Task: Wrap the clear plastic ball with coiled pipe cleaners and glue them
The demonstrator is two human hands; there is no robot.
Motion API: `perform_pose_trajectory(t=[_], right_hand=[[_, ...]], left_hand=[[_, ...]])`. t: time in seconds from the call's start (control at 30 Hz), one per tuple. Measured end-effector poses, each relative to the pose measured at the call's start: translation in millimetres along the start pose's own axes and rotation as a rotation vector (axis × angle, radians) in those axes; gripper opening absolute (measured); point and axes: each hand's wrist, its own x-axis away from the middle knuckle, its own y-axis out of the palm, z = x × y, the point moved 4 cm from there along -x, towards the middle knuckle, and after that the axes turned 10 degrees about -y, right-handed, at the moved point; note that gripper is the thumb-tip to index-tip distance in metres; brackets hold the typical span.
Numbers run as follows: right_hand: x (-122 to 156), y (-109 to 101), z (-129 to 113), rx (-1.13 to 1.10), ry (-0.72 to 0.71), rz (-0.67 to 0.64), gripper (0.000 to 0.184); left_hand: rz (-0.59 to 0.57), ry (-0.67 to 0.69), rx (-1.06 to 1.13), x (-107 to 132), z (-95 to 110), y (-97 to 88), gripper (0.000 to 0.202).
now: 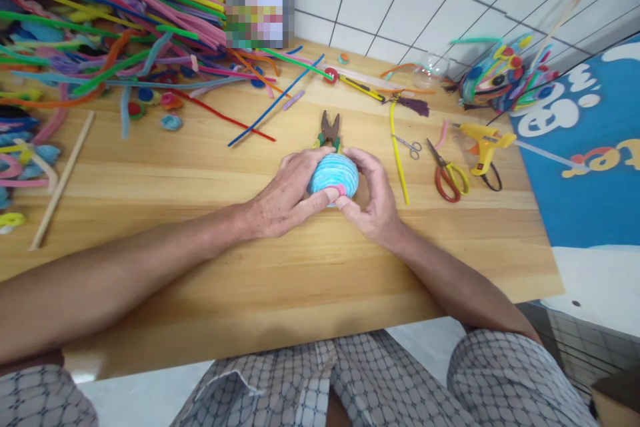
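Between my two hands is a light blue ball (334, 170) wound from pipe cleaners, held low over the table. My left hand (293, 190) wraps its left side, with the thumb pressing at a small pink piece (342, 189) on the ball's near face. The fingers of my right hand (376, 197) curve round the right side, and that thumb also touches near the pink piece. Just beyond the ball lie pliers (330, 127) with green and yellow handles, jaws pointing away and handles partly hidden.
Many coloured pipe cleaners (150, 7) heap at the back left. A wooden stick (63, 180) lies at left. To the right are small scissors (413, 147), red-and-yellow-handled scissors (447, 177) and a yellow glue gun (483, 143). A utility knife (367, 90) lies near the tiled wall.
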Motion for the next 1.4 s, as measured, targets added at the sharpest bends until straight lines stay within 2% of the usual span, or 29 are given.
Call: perform_pose_trajectory(t=[0.1, 0.27, 0.47, 0.6, 0.9, 1.17, 1.4], right_hand=[[0.9, -2.7, 3.2, 0.0, -0.008, 0.042, 0.082], [0.6, -2.1, 4.4, -0.011, -0.01, 0.022, 0.081], [-5.0, -0.3, -2.2, 0.032, -0.038, 0.014, 0.072], [-8.1, 0.0, -3.4, 0.042, 0.008, 0.024, 0.066], [-9.1, 3.4, -3.4, 0.003, 0.031, 0.063, 0.057], [-9.7, 0.7, -1.7, -0.001, 0.03, 0.056, 0.056], [-10.3, -0.5, -3.1, 0.02, 0.031, 0.016, 0.058]], left_hand=[[0.029, -0.071, 0.075, 0.2, -1.4, -4.5, 0.069], [0.055, -0.179, 0.171, -3.3, -7.4, -9.4, 0.068], [0.054, -0.166, 0.161, -4.2, -8.0, -6.3, 0.068], [0.047, -0.154, 0.179, -3.8, -8.7, -3.6, 0.07], [-0.025, -0.15, 0.19, -2.0, -8.4, -0.6, 0.071], [-0.069, -0.124, 0.2, -5.4, -15.6, -1.0, 0.074], [-0.034, -0.111, 0.124, -2.9, -11.0, -1.9, 0.069]])
